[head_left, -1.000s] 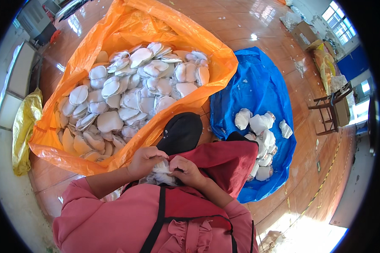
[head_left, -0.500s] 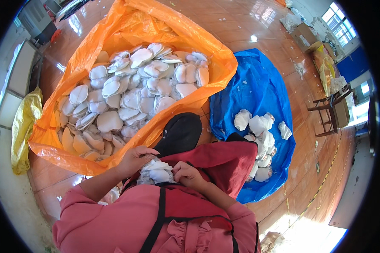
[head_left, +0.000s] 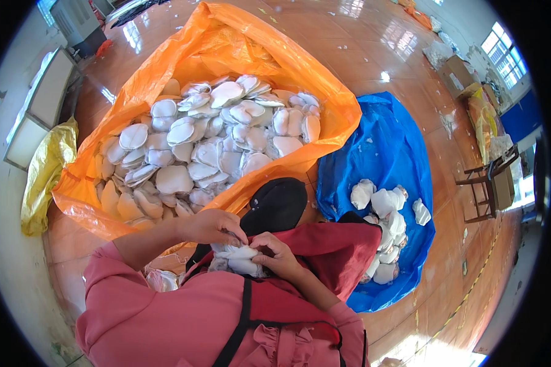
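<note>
In my lap lies a bundle of white pads (head_left: pixel 242 263), rounded and wrapped in thin greyish, fluffy-looking material. My left hand (head_left: pixel 214 227) bends over its top, fingertips pinching the wrapping. From the other side my right hand (head_left: pixel 277 252) pinches the bundle's upper right edge, thumb and fingers closed. Both hands' fingertips are close together, and exactly what they pinch is partly hidden. Ahead of me a big orange sack (head_left: pixel 117 107) lies open, heaped with similar white oval pads (head_left: pixel 174 179). To its right, a blue sack (head_left: pixel 379 131) is spread out with several white bundles (head_left: pixel 386 202) on it.
My black-clad knee (head_left: pixel 280 202) rests between the two sacks. On the left, a yellow sack (head_left: pixel 46 183) leans beside a white cabinet (head_left: pixel 40 104). A wooden chair (head_left: pixel 487 186) and a cardboard box (head_left: pixel 456 76) stand at the right. More white material (head_left: pixel 162 280) lies by my left side.
My left hand has moved right and now meets my right hand over the bundle. The whole view has shifted slightly, with the sacks appearing lower and further right.
</note>
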Tool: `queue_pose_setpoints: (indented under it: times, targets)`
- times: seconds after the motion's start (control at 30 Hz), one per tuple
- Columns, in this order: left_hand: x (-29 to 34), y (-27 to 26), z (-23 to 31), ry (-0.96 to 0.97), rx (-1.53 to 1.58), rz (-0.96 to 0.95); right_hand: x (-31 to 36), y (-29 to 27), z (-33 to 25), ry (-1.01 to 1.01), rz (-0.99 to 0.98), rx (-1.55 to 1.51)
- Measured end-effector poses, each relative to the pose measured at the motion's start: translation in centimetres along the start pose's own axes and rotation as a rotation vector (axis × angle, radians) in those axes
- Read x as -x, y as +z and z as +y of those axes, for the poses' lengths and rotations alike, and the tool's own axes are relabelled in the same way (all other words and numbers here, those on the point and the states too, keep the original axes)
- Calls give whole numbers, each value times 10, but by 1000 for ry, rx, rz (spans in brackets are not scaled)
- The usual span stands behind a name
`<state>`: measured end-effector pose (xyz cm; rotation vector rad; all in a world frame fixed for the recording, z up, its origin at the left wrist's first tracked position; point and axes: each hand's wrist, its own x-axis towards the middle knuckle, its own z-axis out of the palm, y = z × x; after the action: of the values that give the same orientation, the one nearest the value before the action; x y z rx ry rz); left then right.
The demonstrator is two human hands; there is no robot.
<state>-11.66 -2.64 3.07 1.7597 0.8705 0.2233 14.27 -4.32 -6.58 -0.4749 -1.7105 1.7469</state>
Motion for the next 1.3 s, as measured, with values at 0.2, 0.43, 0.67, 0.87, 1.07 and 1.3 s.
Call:
queue_pose_setpoints:
  times: [0.2, 0.43, 0.67, 0.87, 1.07, 1.3]
  targets:
    - [-19, -19, 11, 162, -272, -156, -5, -2, 2, -31, -42, 22]
    - [-48, -11, -2, 239, -419, -386, 2, 0, 3, 48, -40, -82]
    - [-49, 2, -10, 220, -373, -404, 9, 4, 17, 105, -53, -268]
    - [-44, 13, -19, 252, -323, -275, 12, 2, 19, 219, -5, -388]
    - [-48, 23, -17, 247, -502, -244, 11, -1, 21, 194, 25, -297]
    - [-48, 37, -29, 309, -552, -112, 15, -4, 23, 218, 60, -280]
